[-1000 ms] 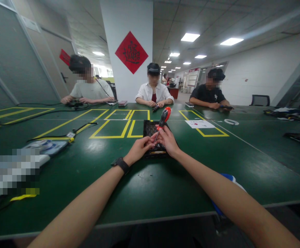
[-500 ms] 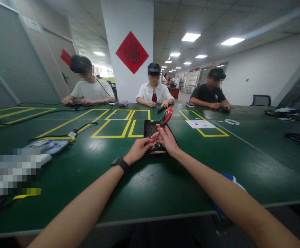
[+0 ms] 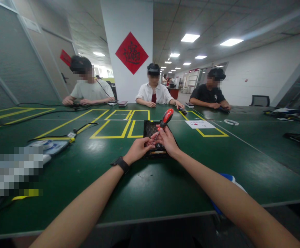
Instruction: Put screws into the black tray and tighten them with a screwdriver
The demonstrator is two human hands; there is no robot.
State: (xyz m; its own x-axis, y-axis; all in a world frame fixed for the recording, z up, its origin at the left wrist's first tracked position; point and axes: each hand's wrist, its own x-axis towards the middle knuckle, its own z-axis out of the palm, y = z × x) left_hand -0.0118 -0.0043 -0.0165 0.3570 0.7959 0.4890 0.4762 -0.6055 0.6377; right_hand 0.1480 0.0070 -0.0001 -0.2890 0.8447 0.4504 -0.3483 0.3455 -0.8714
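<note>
My right hand is closed round a screwdriver with a red and black handle. The handle leans up and to the right, and its thin shaft slants down to the left. At the tip of the shaft, the fingers of my left hand are pinched together; whatever they hold there is too small to make out. A black wristband sits on my left wrist. Under both hands lies a black tray-like case with a dark patterned inside, partly covered by my fingers.
The green table carries yellow tape outlines. A white paper sheet lies right of the case, with a white ring beyond it. Bagged items and cables are at left, a blue and white item by my right forearm. Three people sit opposite.
My hands and the screwdriver stay almost where they were. Across the table, the middle person's hand has moved a dark tool to the right, towards the tape outline.
</note>
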